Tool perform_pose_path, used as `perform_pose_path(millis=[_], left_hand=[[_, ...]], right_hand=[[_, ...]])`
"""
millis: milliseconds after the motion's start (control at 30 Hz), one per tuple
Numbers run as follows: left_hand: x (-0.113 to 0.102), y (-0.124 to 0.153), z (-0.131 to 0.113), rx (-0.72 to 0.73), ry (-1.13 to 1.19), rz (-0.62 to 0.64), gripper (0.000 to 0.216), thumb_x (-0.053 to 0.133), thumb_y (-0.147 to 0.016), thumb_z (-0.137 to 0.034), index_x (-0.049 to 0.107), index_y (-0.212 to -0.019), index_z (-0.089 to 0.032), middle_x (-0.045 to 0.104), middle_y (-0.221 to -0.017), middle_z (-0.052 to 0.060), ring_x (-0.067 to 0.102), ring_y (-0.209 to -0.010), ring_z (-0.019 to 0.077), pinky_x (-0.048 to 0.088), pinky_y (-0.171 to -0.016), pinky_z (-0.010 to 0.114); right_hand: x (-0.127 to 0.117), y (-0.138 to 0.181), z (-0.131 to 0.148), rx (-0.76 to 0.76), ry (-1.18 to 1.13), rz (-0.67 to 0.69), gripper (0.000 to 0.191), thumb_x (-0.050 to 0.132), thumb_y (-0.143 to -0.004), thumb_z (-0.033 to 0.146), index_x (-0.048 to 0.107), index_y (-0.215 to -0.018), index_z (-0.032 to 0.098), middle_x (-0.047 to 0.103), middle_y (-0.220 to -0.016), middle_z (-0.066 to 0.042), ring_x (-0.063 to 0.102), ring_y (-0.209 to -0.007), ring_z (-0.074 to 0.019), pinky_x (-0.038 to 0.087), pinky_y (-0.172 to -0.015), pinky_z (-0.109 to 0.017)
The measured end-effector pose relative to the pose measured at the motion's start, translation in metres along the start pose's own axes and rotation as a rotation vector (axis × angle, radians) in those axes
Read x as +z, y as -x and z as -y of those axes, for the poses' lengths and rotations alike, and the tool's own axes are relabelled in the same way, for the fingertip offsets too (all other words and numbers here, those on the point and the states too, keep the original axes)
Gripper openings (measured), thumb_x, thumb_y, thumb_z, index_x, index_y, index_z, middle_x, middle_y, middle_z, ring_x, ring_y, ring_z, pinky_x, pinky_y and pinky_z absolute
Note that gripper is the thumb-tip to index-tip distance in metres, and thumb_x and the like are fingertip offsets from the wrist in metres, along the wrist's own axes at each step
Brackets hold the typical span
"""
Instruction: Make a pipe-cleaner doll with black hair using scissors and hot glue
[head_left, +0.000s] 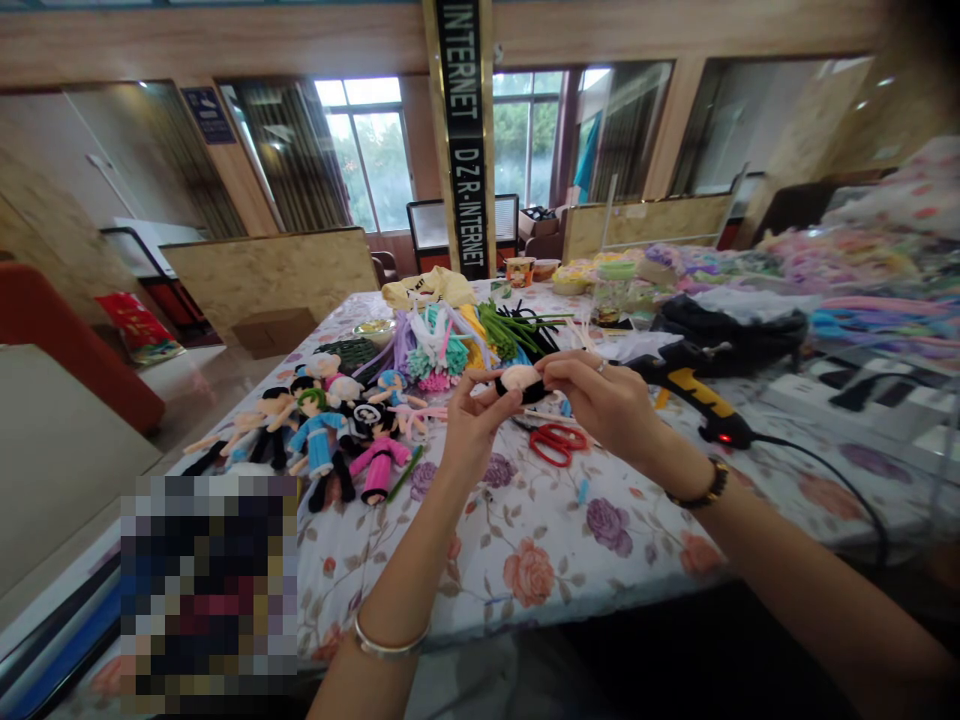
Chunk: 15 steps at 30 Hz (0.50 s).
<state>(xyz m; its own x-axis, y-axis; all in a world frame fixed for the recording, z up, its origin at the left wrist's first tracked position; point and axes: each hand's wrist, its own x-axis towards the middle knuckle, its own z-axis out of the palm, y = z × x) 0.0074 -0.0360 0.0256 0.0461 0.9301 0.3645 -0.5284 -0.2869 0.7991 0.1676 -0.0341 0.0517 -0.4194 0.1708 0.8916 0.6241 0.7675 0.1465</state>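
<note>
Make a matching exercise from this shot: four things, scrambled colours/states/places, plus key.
Things:
1. scissors
2. glue gun
3. small soft piece
4. green-haired doll

Descriptions:
A. dressed in blue, lying left of the hands
B. black and yellow, with a red light glowing
C. pale and black, held up between the left hand and the right hand
D. red-handled, lying on the flowered cloth

Pairs: 1-D, 2-B, 3-C, 4-A
</note>
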Motion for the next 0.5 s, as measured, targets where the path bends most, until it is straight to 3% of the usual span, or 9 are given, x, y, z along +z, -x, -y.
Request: perform_pose_path(millis=[500], left_hand=[[0.0008,0.0009,-0.0036,0.023,-0.005,0.002,0.045,0.082,-0.050,-0.034,0.053,-0.082,-0.021,0.070,-0.075,-0.002,0.067,-0.069,0.0146,0.053,-0.061,0.024]], right_hand=[[-0.0026,-0.0024,0.0037,0.058,-0.112,-0.011,0.014,0.044,-0.091,0.016,0.057,-0.087,0.021,0.070,-0.090,-0.003,0.065,-0.077,-0.0116,0.051,-0.064,-0.022]])
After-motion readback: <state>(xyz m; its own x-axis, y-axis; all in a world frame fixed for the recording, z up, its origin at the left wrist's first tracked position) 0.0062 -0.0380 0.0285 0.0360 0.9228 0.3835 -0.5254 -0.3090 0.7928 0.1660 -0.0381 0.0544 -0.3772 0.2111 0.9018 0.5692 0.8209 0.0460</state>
